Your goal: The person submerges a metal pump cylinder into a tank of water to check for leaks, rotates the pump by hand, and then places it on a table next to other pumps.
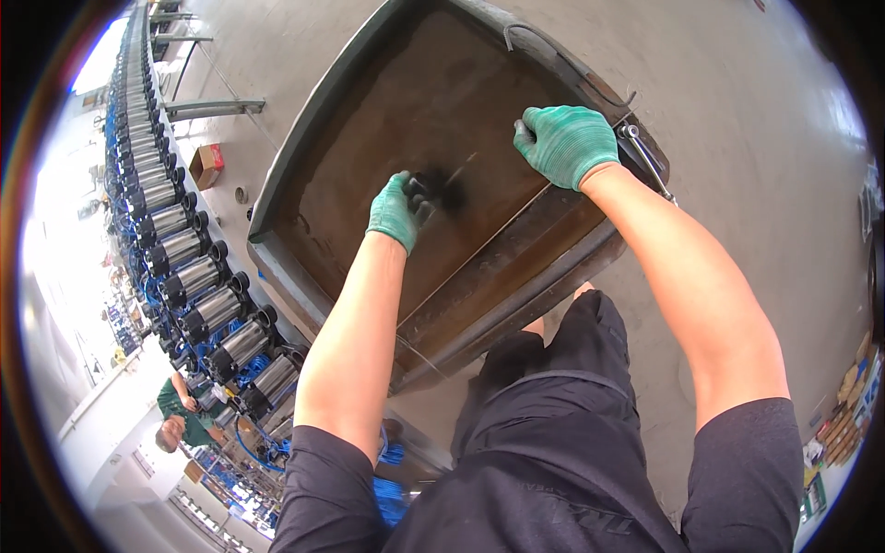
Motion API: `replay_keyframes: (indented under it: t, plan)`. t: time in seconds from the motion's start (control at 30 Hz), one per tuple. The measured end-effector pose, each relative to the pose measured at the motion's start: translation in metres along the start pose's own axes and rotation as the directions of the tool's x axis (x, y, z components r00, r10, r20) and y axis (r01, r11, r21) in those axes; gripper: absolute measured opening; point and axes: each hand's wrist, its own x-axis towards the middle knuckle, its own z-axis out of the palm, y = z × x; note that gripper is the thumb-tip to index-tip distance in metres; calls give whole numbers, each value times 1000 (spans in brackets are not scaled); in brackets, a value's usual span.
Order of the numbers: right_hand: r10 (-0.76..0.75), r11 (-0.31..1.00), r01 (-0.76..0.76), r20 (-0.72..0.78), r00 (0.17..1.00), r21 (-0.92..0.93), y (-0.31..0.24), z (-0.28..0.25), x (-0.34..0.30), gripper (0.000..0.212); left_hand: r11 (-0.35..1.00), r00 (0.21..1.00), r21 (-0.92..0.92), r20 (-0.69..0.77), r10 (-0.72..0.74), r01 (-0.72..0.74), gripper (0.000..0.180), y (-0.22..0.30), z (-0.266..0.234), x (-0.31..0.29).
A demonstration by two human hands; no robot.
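Observation:
A green glove with dark fingertips covers each of my hands. My left hand (398, 212) is over the middle of a large dark tray (304, 120) with a brown, wet-looking bottom. Its fingers curl beside a blurred black patch (445, 189); what they hold, if anything, is unclear. Near the tray's right side, my right hand (567, 145) is closed, knuckles up, with the thumb toward the left. Its palm is hidden. Beside that wrist, a shiny metal hand tool (648, 158) lies on the rim.
A thin bent rod or hose (572, 66) lies along the tray's far right rim. To the left runs a long roller conveyor (198, 276), with a red and brown carton (206, 166) on the floor past it. Another person (189, 410) is at the conveyor's lower left.

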Motion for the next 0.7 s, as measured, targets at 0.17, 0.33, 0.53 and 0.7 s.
replay_keyframes:
  t: [0.17,0.33,0.53,0.7]
  plan:
    - [-21,1000,20,12,1000,22,1,0,1,33,997,997,31,22,73,-74,17,-22,-15,7]
    - [-23,999,22,17,1000,31,2,-3,-1,35,962,978,202,-53,201,-186,23,-27,-32,-16]
    - [-22,999,21,31,999,39,4,-2,-1,36,919,958,292,-29,284,-264,25,-28,-41,-44]
    - [-31,999,30,17,999,33,3,0,0,35,890,952,344,56,300,-300,23,-34,-64,-43]
